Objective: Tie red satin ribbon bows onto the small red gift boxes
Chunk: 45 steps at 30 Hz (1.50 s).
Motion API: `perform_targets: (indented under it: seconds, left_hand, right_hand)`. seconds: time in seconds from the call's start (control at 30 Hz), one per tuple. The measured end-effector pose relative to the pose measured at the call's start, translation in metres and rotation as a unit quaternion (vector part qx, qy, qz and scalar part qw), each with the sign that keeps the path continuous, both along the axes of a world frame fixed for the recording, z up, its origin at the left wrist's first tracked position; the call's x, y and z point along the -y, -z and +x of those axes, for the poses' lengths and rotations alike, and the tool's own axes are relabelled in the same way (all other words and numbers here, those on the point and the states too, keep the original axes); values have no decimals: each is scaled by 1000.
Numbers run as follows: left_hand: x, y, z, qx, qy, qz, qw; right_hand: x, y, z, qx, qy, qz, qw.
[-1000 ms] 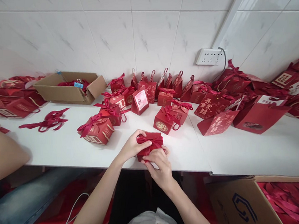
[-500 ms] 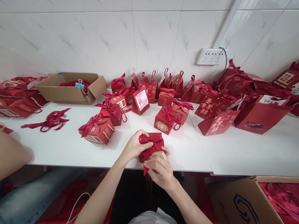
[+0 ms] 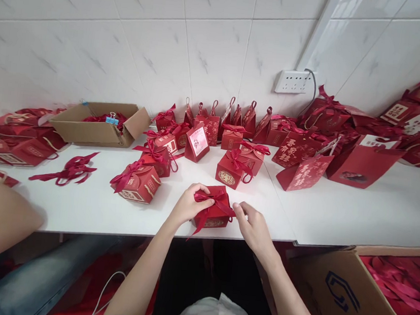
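Observation:
A small red gift box [image 3: 215, 222] with a gold print on its front stands near the table's front edge. A dark red ribbon [image 3: 216, 203] is tied in a bow over its top, and one tail hangs past the front. My left hand [image 3: 191, 205] grips the box's left side, with the thumb pressed on the bow's knot. To the right of the box, my right hand [image 3: 253, 226] pinches a ribbon end between thumb and fingertips. Just behind stands another red gift box [image 3: 230, 172] with a bow and a round gold emblem.
Several finished-looking red boxes [image 3: 138, 183] stand behind and to the left. Loose ribbon [image 3: 73, 169] lies farther left, before an open cardboard box [image 3: 93, 131]. A carton of red ribbon [image 3: 331, 288] stands low right. Another person's arm [image 3: 0, 216] rests at left.
My right hand has moved from the box's front to its right side, drawing a ribbon end outward. My left hand stays on the box. The front print now shows.

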<state>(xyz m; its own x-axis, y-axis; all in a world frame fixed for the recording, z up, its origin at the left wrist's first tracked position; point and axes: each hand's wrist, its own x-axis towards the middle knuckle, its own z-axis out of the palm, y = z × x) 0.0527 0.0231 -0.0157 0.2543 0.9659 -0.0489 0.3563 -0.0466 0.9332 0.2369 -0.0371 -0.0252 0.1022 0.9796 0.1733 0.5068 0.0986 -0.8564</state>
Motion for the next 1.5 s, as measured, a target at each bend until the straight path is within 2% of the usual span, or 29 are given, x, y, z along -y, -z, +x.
perform_targets:
  seconds: [0.07, 0.13, 0.37, 0.6, 0.77, 0.9, 0.93, 1.03, 1.13, 1.27, 1.37, 1.5]
  left_hand:
    - [-1, 1, 0, -5, 0, 15, 1000]
    - [-1, 1, 0, -9, 0, 25, 1000]
    - [-1, 0, 0, -25, -11, 30, 999]
    - [-2, 1, 1, -22, -12, 25, 999]
    - [-1, -1, -1, -18, -9, 20, 1000]
    - [0, 2, -9, 15, -5, 37, 999]
    - [0, 3, -12, 22, -16, 47, 999]
    - [1, 4, -17, 7, -54, 77, 996]
    - [4, 1, -15, -45, -64, 109, 991]
    - [9, -3, -7, -76, -100, 136, 983]
    - [14, -2, -3, -70, -147, 149, 975]
    - [21, 1, -1, -56, -177, 132, 974]
  right_hand:
    - [-1, 0, 2, -51, -71, -73, 994]
    - [1, 3, 1, -101, -99, -65, 988]
    - [6, 19, 4, -199, -100, -28, 975]
    - [13, 22, 7, -236, -105, -12, 966]
    - [10, 17, 21, -180, -147, -47, 972]
    - [-13, 0, 31, -119, -43, 13, 992]
    - [-21, -5, 31, -98, -39, 28, 994]
    - [-46, -14, 26, -27, -132, 44, 990]
    - [-61, -12, 16, 1, -202, 42, 979]
    - [-59, -5, 7, -56, -176, 35, 982]
    - [-49, -4, 2, -119, -142, -4, 983]
    - [-38, -4, -8, -218, -106, -66, 968]
